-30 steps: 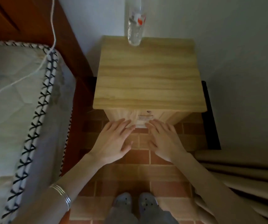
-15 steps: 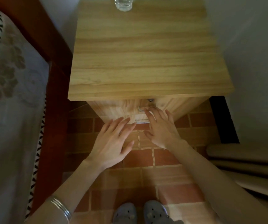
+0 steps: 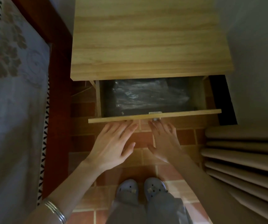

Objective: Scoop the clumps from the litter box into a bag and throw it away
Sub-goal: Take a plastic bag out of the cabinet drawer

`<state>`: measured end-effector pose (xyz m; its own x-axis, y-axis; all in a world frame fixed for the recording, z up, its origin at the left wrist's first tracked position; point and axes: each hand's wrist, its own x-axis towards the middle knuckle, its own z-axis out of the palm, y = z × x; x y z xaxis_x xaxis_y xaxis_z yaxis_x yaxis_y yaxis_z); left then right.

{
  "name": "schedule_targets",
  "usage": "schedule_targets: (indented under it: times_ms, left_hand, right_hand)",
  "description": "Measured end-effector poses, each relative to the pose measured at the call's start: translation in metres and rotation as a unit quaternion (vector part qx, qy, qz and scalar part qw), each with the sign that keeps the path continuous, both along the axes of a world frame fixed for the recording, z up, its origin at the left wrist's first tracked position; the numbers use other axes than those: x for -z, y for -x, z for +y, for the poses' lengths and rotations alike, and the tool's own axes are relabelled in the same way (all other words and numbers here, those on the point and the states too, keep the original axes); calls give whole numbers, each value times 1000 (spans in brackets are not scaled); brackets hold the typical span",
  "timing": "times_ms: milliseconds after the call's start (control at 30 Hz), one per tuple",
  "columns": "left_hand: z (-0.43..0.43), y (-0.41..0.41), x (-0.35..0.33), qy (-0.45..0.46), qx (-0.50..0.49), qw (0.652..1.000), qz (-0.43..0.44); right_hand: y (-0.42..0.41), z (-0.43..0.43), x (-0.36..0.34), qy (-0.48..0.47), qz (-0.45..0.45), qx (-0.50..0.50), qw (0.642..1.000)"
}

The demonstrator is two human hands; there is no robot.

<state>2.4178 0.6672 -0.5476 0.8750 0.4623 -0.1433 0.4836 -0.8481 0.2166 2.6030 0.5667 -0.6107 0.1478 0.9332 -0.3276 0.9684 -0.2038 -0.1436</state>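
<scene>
Tiled bedroom floor; nightstand [image 3: 146, 38] with its drawer [image 3: 170, 114] open. Black plastic bags [image 3: 146, 96] lie mid-drawer, just beyond its front edge, long axis parallel to it, about equally near both hands. Left hand [image 3: 113, 143] flat, empty; right hand [image 3: 164, 141] reaches to the pull, grip indiscernible.

I was looking into a bedroom in somebody's home. A bed [image 3: 16, 110] with a flower-printed mattress in a dark wooden frame [image 3: 57, 94] ran along the left. A small pale-wood nightstand [image 3: 146, 38] stood just beside it against a plain wall [image 3: 256, 46], its drawer [image 3: 154, 116] open. Long curtain [image 3: 243, 151] folds lay on the right, the floor [image 3: 139, 139] was brick-pattern tile, and the person wore soft house slippers [image 3: 126, 189].
</scene>
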Motion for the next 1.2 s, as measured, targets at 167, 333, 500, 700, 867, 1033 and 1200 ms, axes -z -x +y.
schedule_targets:
  times_ms: [167,333,500,700,867,1033,1200]
  left_hand:
    - [-21,8,1,-8,18,1000,10]
    - [-17,5,-17,-7,8,999,-42]
    - [10,-20,-39,-39,12,997,-64]
    - [50,-62,-35,-28,32,999,-30]
    - [86,-82,10,11,50,997,52]
    - [105,-89,43,6,91,989,116]
    - [111,-93,67,-4,108,978,176]
  right_hand:
    - [11,-13,-6,6,6,-7,1000]
    - [21,-46,-39,-66,32,-10,997]
    - [-3,-42,-83,-144,33,40,988]
    - [-37,-13,-111,-195,21,65,978]
    - [-57,5,-92,-145,11,67,987]
    - [-62,12,-73,-135,2,59,989]
    - [-64,10,-63,-152,14,44,987]
